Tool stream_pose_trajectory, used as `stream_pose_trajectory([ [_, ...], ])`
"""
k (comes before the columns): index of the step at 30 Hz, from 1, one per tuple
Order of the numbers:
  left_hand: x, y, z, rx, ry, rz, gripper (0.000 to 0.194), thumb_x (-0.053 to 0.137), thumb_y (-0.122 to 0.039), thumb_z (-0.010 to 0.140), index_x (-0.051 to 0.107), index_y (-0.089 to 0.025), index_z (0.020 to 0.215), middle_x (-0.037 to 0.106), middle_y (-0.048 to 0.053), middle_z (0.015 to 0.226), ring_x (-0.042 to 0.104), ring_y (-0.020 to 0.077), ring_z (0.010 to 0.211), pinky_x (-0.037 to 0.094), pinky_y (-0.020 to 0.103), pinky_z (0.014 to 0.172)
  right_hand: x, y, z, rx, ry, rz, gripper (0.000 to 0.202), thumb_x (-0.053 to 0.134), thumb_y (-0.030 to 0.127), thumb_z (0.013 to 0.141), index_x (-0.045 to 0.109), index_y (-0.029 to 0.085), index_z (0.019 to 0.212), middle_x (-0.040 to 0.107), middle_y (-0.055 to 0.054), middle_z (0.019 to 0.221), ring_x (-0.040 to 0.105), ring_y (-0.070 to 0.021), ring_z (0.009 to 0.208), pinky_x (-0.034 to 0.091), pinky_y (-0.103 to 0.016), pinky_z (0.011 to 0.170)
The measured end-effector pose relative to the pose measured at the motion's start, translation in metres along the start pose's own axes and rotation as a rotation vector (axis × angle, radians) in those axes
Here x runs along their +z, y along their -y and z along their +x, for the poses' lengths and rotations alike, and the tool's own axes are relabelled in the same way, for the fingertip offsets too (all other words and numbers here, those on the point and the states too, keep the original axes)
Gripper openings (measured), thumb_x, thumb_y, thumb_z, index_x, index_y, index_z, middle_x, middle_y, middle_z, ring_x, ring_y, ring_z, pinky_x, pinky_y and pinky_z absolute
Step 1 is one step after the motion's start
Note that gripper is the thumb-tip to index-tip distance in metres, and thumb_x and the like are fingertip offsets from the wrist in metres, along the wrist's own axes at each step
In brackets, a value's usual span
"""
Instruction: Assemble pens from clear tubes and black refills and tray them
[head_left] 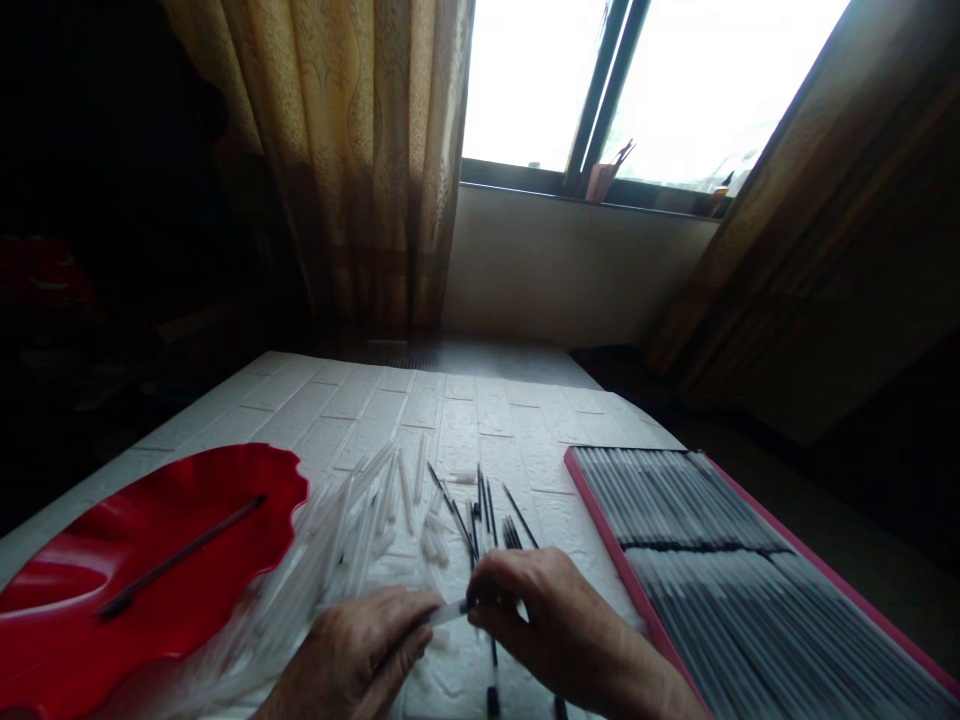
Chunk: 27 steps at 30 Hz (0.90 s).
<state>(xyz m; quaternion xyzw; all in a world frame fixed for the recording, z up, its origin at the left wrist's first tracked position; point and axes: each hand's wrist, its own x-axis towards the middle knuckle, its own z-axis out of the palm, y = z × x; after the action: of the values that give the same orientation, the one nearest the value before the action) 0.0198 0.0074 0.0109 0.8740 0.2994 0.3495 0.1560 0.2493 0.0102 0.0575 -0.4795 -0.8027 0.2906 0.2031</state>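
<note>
My left hand (367, 640) is closed around a clear pen barrel (448, 612), whose end sticks out past the thumb and forefinger. Thumb and fingertips of my right hand (555, 615) pinch the dark end of that same pen. Most of the pen is hidden by the hands. Just beyond them, several thin black pen refills (457, 515) lie on the white brick-patterned mat (450, 400). Many clear pen barrels (337, 530) are heaped beyond and left of my left hand, among small clear caps (435, 540). A black-tipped refill (493, 690) lies below my right hand.
A red scalloped dish (172, 480) stands at the left with one dark pen (184, 560) in it. At the right, a pink-edged box (600, 510) holds rows of finished-looking pens (750, 600). Curtains (345, 150) and a window (540, 80) are behind.
</note>
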Motion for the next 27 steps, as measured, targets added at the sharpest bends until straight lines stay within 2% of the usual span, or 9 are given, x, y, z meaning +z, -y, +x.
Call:
stream_pose_trajectory([
  [5, 0.001, 0.001, -0.003, -0.017, 0.016, 0.019, 0.024, 0.051, -0.019, 0.098, 0.060, -0.028, 0.118, 0.077, -0.001, 0.090, 0.076, 0.0150, 0.078, 0.059, 0.018, 0.072, -0.001, 0.000, -0.001, -0.057, 0.006, 0.028, 0.010, 0.065, 0.017, 0.081, 0.072, 0.021, 0.087, 0.071, 0.001, 0.072, 0.063, -0.0119, 0.064, 0.044, -0.019, 0.062],
  [8, -0.004, 0.003, -0.004, -0.040, 0.029, 0.015, 0.025, 0.055, -0.017, 0.094, 0.063, -0.027, 0.116, 0.077, 0.000, 0.090, 0.076, 0.0163, 0.080, 0.060, 0.020, 0.073, -0.009, -0.006, -0.003, -0.044, -0.065, -0.004, 0.010, 0.062, 0.016, 0.082, 0.071, 0.019, 0.083, 0.069, 0.001, 0.070, 0.061, -0.0122, 0.062, 0.042, -0.021, 0.060],
  [10, -0.008, 0.006, -0.003, -0.087, -0.026, -0.009, 0.026, 0.059, -0.017, 0.092, 0.067, -0.027, 0.115, 0.078, 0.002, 0.096, 0.076, 0.0175, 0.084, 0.060, 0.022, 0.075, -0.018, -0.011, -0.006, -0.023, -0.132, -0.005, 0.010, 0.060, 0.019, 0.084, 0.070, 0.019, 0.085, 0.069, 0.000, 0.071, 0.059, -0.0126, 0.062, 0.042, -0.022, 0.059],
  [12, -0.013, 0.010, -0.002, -0.207, -0.118, -0.080, 0.021, 0.065, -0.022, 0.089, 0.072, -0.027, 0.108, 0.079, 0.002, 0.092, 0.076, 0.0176, 0.077, 0.060, 0.021, 0.069, -0.026, -0.015, -0.009, -0.011, -0.173, 0.016, 0.011, 0.058, 0.021, 0.086, 0.069, 0.019, 0.085, 0.068, 0.000, 0.072, 0.057, -0.0125, 0.062, 0.042, -0.023, 0.058],
  [15, -0.015, 0.017, 0.000, -0.489, -0.230, -0.370, 0.019, 0.073, -0.039, 0.084, 0.076, -0.024, 0.096, 0.074, -0.001, 0.067, 0.067, 0.0134, 0.051, 0.052, 0.018, 0.046, -0.032, -0.017, -0.013, 0.003, -0.188, 0.053, 0.010, 0.058, 0.021, 0.086, 0.067, 0.018, 0.084, 0.066, 0.000, 0.070, 0.055, -0.0120, 0.061, 0.042, -0.022, 0.057],
  [18, -0.014, 0.021, 0.002, -0.680, -0.251, -0.720, 0.041, 0.078, -0.055, 0.075, 0.077, -0.019, 0.094, 0.065, -0.003, 0.053, 0.053, 0.0088, 0.038, 0.039, 0.015, 0.035, -0.029, -0.015, -0.011, 0.007, -0.157, 0.077, 0.008, 0.059, 0.018, 0.083, 0.067, 0.018, 0.082, 0.064, 0.001, 0.069, 0.055, -0.0115, 0.062, 0.040, -0.021, 0.056],
  [22, -0.010, 0.015, 0.002, -0.792, -0.233, -0.919, 0.045, 0.084, -0.055, 0.070, 0.078, -0.019, 0.097, 0.066, -0.001, 0.057, 0.053, 0.0079, 0.044, 0.039, 0.015, 0.040, -0.013, -0.004, -0.003, 0.025, -0.063, 0.058, 0.011, 0.061, 0.012, 0.078, 0.070, 0.017, 0.081, 0.064, 0.002, 0.066, 0.054, -0.0099, 0.058, 0.037, -0.020, 0.054],
  [24, -0.008, 0.011, 0.001, -0.802, -0.224, -0.951, 0.043, 0.084, -0.055, 0.070, 0.079, -0.020, 0.096, 0.066, -0.002, 0.058, 0.051, 0.0072, 0.045, 0.039, 0.015, 0.043, -0.003, 0.003, 0.000, 0.014, -0.012, 0.044, 0.012, 0.062, 0.012, 0.077, 0.071, 0.018, 0.081, 0.065, 0.002, 0.065, 0.055, -0.0099, 0.058, 0.038, -0.019, 0.055],
  [27, -0.007, 0.009, 0.000, -0.717, -0.223, -0.944, 0.039, 0.082, -0.057, 0.073, 0.079, -0.024, 0.094, 0.071, -0.002, 0.068, 0.055, 0.0081, 0.050, 0.045, 0.017, 0.048, 0.008, 0.011, 0.001, -0.012, 0.079, 0.058, 0.012, 0.066, 0.014, 0.075, 0.074, 0.019, 0.082, 0.069, 0.002, 0.068, 0.060, -0.0104, 0.061, 0.040, -0.018, 0.058],
])
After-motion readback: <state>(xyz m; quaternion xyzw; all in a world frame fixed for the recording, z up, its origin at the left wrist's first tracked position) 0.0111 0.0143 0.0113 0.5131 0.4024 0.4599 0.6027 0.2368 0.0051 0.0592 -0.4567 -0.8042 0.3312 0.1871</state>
